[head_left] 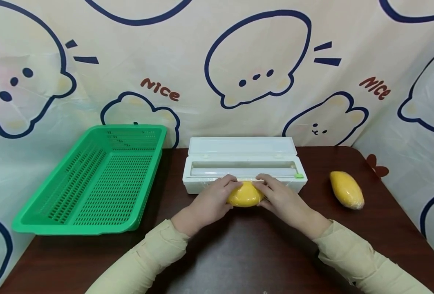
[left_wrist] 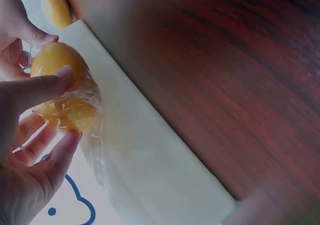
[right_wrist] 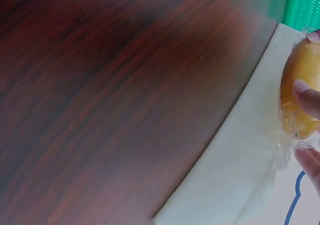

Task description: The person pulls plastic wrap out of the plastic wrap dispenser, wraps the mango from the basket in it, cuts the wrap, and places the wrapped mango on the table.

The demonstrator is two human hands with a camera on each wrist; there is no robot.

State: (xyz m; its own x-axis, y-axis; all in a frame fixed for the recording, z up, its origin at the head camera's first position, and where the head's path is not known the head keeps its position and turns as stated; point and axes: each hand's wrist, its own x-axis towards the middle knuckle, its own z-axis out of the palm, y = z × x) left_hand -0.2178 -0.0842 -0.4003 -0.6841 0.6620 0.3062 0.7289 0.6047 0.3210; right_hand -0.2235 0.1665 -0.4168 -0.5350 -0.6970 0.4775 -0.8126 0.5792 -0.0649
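Between both hands is a yellow mango, partly covered in clear plastic wrap. My left hand grips its left end with thumb and fingers, while my right hand grips the right end. Just behind the fruit stands a white cling film dispenser, its lid raised and a film roll lying inside. In the left wrist view, the wrap hangs from the mango beside the dispenser's front wall. The right wrist view shows the mango at its right edge, with fingers on it.
A green plastic basket stands at the left of the dark wooden table. Another yellow mango, wrapped in film, lies to the right. A green slider sits at the dispenser's right end. A patterned curtain hangs behind.
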